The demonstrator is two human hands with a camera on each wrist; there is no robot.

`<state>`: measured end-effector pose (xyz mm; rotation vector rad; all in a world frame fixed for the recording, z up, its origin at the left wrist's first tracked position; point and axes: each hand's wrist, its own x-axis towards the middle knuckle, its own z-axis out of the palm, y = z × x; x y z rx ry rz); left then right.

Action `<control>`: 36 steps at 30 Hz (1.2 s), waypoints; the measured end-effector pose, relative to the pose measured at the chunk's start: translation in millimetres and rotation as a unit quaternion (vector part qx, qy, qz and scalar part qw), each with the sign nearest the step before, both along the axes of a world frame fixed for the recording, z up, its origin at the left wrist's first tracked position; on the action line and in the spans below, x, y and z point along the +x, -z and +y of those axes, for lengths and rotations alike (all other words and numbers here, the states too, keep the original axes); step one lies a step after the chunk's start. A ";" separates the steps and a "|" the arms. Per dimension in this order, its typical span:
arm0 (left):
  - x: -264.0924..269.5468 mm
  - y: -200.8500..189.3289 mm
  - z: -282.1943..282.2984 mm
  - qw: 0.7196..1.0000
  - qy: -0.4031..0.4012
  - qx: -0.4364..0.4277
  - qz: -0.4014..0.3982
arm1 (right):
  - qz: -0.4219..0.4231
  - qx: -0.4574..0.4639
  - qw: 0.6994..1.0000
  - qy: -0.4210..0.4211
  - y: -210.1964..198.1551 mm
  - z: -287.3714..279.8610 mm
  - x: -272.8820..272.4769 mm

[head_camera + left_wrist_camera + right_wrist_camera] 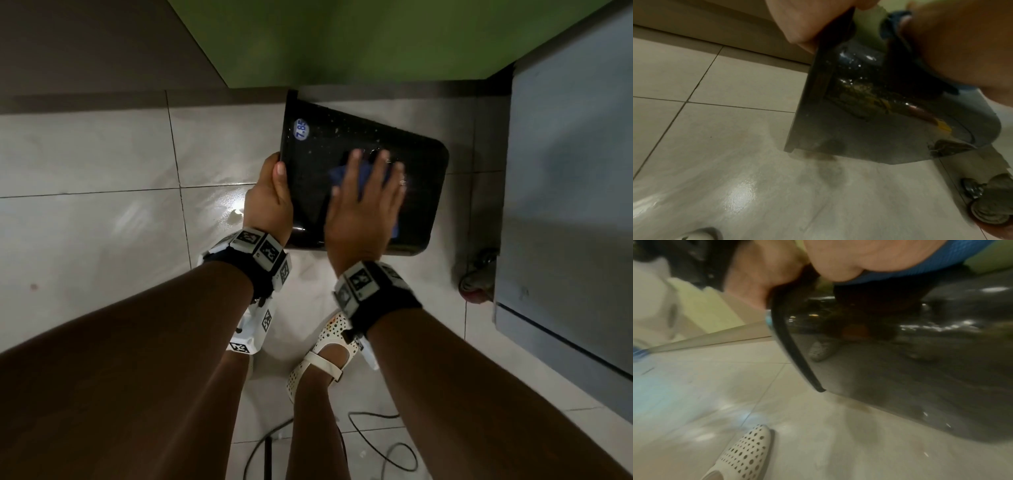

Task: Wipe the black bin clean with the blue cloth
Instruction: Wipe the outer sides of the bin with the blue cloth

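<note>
The black bin [346, 140] lies tipped on its side above the tiled floor, a round white sticker near its rim and pale specks on its glossy wall. My left hand [275, 192] grips the rim at the bin's left edge, thumb on top. My right hand [370, 185] lies flat with spread, straight fingers, pressing the blue cloth [342, 174] onto the bin's upturned side. In the left wrist view the bin [869, 116] shows water drops, and the cloth [893, 19] peeks out under the right hand. In the right wrist view the cloth [920, 267] sits under my palm against the bin [910, 369].
A green wall [359, 41] stands just behind the bin. A grey cabinet [565, 171] on a caster wheel [478, 277] is close on the right. My white perforated shoe [325, 349] and black cables [376, 445] are on the pale, wet-looking tile floor [85, 171].
</note>
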<state>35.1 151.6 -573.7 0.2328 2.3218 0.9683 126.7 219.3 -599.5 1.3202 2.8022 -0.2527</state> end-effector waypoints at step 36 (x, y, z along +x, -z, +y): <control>14.7 -6.7 -0.9 0.990 0.098 -0.098 0.021 | 0.044 -0.031 0.994 0.090 -5.1 53.9 -37.5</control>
